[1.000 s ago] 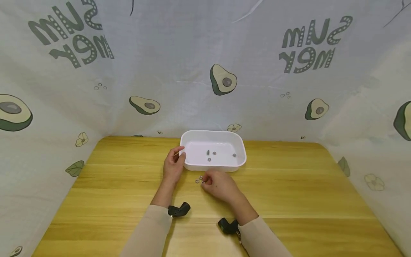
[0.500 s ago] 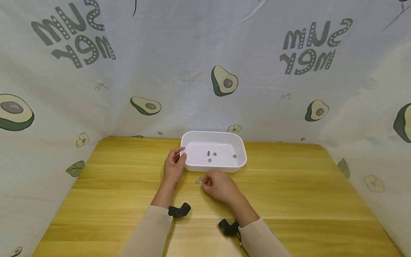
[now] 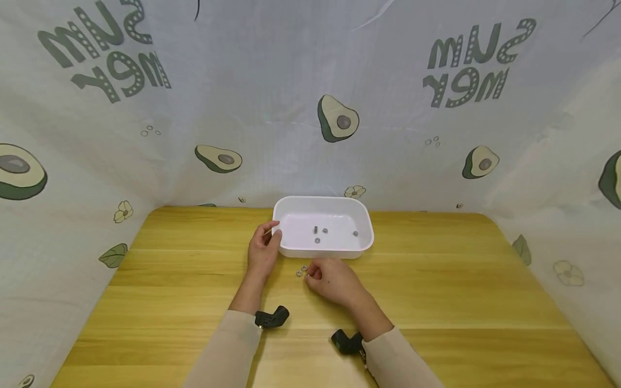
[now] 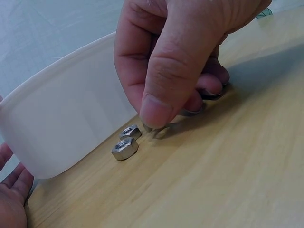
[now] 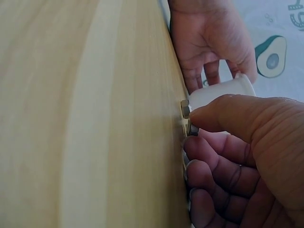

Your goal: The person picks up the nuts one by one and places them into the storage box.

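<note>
A white plastic tray stands at the back of the table, with several small metal hex nuts lying on its floor. My left hand holds the tray's left end, thumb at the rim and fingers along the outside. In front of the tray, my right hand pinches a hex nut between thumb and index finger, low at the tabletop. That nut is mostly covered by the thumb in the left wrist view. Two more nuts lie just left of the right fingertips, the nearer nut and the farther nut.
The wooden table extends to both sides. A pale cloth printed with avocados and lettering hangs behind it and at the sides. Black cameras sit on both wrists, the left one and the right one.
Both hands and the tray have stayed almost in place. The nut at the right fingertips is now more hidden by them; the head view has shifted slightly.
</note>
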`<state>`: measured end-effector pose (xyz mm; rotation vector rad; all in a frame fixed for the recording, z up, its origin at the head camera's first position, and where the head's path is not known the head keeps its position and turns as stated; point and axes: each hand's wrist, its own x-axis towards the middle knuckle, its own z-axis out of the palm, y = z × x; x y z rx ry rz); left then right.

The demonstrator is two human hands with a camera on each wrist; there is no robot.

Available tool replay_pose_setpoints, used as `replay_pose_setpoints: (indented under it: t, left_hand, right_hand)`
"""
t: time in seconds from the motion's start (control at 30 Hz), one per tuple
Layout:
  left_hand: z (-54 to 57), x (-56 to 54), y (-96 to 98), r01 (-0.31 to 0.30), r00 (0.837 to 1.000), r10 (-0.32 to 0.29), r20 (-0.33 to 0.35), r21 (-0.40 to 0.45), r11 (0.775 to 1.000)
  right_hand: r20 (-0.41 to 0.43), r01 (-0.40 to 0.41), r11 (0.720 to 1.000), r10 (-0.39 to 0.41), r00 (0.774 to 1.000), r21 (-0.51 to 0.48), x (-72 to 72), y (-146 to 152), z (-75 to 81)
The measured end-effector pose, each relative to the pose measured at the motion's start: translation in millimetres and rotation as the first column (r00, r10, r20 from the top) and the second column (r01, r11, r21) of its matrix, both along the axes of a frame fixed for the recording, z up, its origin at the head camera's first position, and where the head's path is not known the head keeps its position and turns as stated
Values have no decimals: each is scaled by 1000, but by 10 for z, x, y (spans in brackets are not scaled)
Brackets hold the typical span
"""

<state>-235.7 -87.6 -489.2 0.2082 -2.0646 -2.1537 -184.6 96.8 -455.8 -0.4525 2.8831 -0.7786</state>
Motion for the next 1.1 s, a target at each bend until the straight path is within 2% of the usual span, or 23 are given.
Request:
replay_pose_setpoints:
  t: [0.37,0.67,0.87,1.1]
  left_hand:
    - [15,5,4,1,1000,0,7,-9,1000]
    - [25,3,-8,13,1000,-13,15,-3,1000]
    - [15,-3,-6,4,1000,-4,10,-1,1000]
    - [13,-1,-5,12,1000,-12,11,-1,1000]
  right_hand:
    - [13,11,1000,-11,1000,-2,4,5,29]
    - [17,74,993,-72,997,-97,42,24,216]
    - [-35,110,987,-115,993,-121,8,84,339]
    - [-101,146,987,-152,983,-68,-121,175,415]
